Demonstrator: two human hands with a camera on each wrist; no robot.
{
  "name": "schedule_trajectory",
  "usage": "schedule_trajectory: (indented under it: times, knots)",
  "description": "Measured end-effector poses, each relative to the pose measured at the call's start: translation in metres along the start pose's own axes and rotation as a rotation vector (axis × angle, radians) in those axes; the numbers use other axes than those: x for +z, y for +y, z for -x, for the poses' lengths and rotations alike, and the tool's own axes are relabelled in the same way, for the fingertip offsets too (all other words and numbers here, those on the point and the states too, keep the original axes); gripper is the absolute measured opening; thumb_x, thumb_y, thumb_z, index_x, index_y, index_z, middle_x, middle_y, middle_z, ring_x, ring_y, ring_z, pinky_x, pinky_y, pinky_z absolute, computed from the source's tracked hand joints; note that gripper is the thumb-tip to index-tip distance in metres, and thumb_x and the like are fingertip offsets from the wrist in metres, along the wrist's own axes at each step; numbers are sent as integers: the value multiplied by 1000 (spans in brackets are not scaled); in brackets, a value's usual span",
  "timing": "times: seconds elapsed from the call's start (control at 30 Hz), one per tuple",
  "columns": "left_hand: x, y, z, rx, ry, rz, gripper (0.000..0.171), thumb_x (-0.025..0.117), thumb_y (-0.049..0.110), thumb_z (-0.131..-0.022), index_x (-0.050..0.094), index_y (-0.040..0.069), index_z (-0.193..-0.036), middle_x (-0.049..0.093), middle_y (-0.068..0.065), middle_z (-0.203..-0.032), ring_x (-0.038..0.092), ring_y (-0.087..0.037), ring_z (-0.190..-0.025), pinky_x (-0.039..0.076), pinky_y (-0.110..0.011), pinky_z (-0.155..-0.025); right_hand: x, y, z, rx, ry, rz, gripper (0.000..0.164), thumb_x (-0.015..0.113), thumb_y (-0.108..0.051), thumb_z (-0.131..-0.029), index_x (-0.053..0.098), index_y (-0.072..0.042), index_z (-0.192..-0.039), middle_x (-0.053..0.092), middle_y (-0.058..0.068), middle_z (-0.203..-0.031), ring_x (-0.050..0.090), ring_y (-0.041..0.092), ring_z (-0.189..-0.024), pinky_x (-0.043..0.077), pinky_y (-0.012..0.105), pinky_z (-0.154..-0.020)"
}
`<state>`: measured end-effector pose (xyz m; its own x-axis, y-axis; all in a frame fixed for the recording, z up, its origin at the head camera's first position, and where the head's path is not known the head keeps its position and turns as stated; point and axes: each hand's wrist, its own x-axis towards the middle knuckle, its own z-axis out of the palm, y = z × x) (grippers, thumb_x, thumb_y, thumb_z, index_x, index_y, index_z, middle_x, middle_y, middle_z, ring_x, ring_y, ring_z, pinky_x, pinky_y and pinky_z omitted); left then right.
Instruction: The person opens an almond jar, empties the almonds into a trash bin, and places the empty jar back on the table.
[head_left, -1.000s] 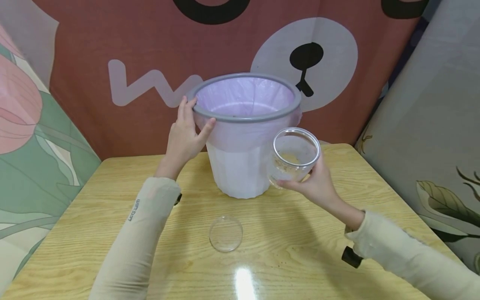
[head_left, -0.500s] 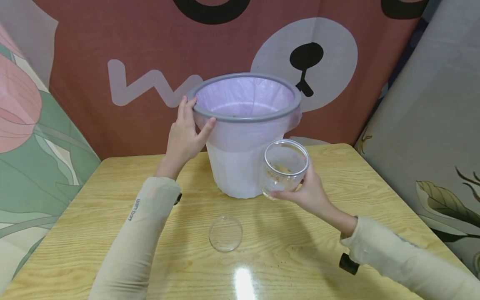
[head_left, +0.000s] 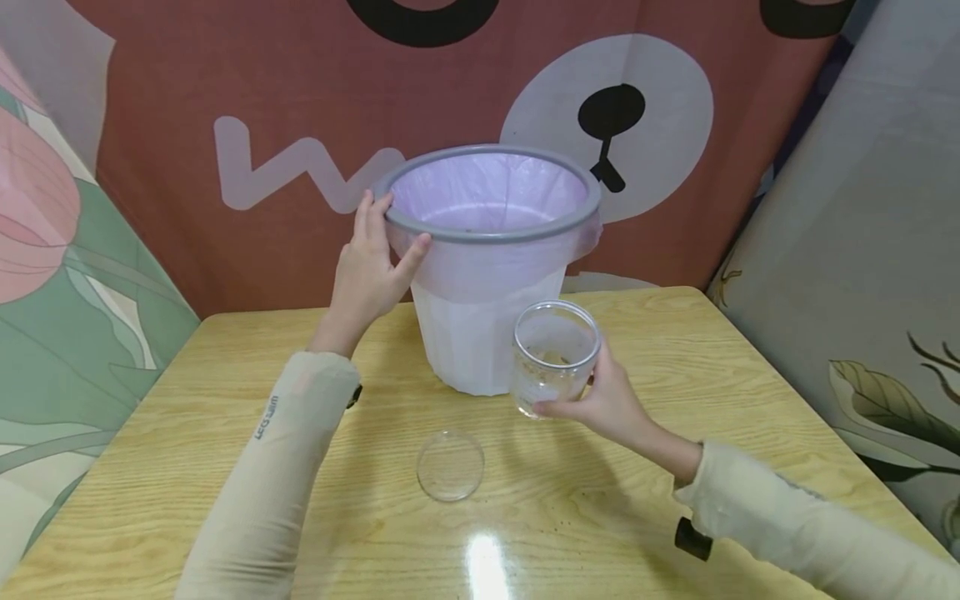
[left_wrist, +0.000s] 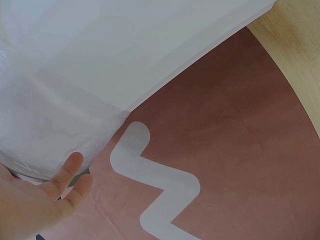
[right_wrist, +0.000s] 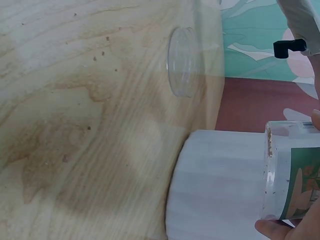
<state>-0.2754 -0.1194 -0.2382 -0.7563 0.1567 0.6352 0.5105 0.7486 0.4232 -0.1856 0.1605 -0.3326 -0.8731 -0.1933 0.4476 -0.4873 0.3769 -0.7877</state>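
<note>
A white trash bin [head_left: 468, 333] with a grey rim and a pale purple liner bag [head_left: 495, 187] stands at the back of the table. My left hand [head_left: 363, 279] rests against the left side of its rim, fingers spread and fairly straight. In front of the bin's lower right side, my right hand [head_left: 611, 400] grips a clear plastic jar [head_left: 551, 379] by its side, lidless and nearly upright. Small brown crumbs cling inside the jar, and the right wrist view shows a green label [right_wrist: 305, 175] on it. The round clear lid [head_left: 451, 466] lies flat on the table.
Tiny dark crumbs [right_wrist: 103, 53] are scattered on the wooden table [head_left: 615, 533], to the right of the lid. A reddish printed cloth [head_left: 300, 67] hangs right behind the bin. Other patterned cloths [head_left: 847, 208] bound the table's sides.
My right hand has lowered the jar and brought it toward me and slightly left, away from the bin's upper right side. The left hand, bin and lid have stayed in place.
</note>
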Motion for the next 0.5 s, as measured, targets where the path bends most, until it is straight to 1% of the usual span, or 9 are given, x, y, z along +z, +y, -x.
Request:
schedule_trajectory:
  times: [0.07, 0.2, 0.27, 0.5]
  knots:
    - [0, 0, 0, 1, 2, -1, 78, 36, 60, -85, 21, 6, -140, 12, -19, -145, 50, -42, -79, 40, -53, -76, 2, 1, 1, -1, -14, -7, 101, 86, -11, -52, 27, -7, -134, 50, 13, -118, 48, 30, -106, 38, 45, -86]
    - [0, 0, 0, -4, -1, 3, 78, 37, 59, -85, 21, 6, -140, 12, -19, -145, 50, -44, -83, 39, -53, -78, 4, 3, 4, 1, -37, -4, 102, 86, -13, -53, 25, -5, -134, 50, 13, -119, 48, 33, -107, 37, 47, -87]
    - [0, 0, 0, -5, -1, 5, 78, 37, 59, -85, 21, 6, -140, 12, -18, -145, 50, -44, -84, 39, -54, -78, 6, 4, 6, 7, -46, 4, 101, 86, -14, -54, 24, -4, -134, 50, 13, -119, 48, 32, -107, 37, 46, -87]
    - [0, -1, 0, -5, -7, 9, 79, 36, 60, -85, 20, 6, -140, 11, -18, -146, 49, -45, -93, 36, -55, -82, 11, 11, 12, 10, -63, -9, 103, 86, -16, -54, 24, -5, -135, 50, 14, -120, 46, 33, -109, 36, 48, -87]
